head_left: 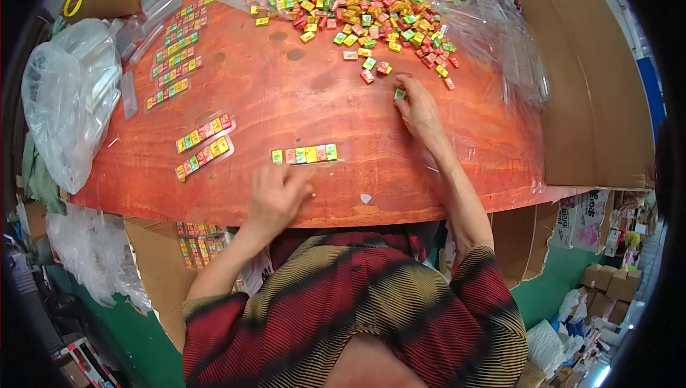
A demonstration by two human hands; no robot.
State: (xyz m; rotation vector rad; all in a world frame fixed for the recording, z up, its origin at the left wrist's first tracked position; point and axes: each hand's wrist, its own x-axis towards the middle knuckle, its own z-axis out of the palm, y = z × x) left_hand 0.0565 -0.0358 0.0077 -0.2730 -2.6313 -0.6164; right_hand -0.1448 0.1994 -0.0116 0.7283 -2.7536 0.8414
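Note:
My right hand (420, 111) is out over the middle right of the table, with a small green box (399, 93) pinched between thumb and fingers. A few loose little boxes (369, 64) lie just beyond it. My left hand (275, 199), smeared by motion, is low at the near edge of a clear plastic strip tray (342, 161). That tray holds a single row of small red, yellow and green boxes (310, 154). Whether the left fingers touch the tray or hold anything does not show. Two more filled strip trays (205, 133) lie slanted to its left.
A big heap of small coloured boxes (357, 2) covers the far table. Filled trays (168, 93) line the far left, beside a clear plastic bag (71, 95). Clear plastic trays (511, 48) and a tall cardboard box (597, 81) stand at right. An open carton (153, 259) sits below the left edge.

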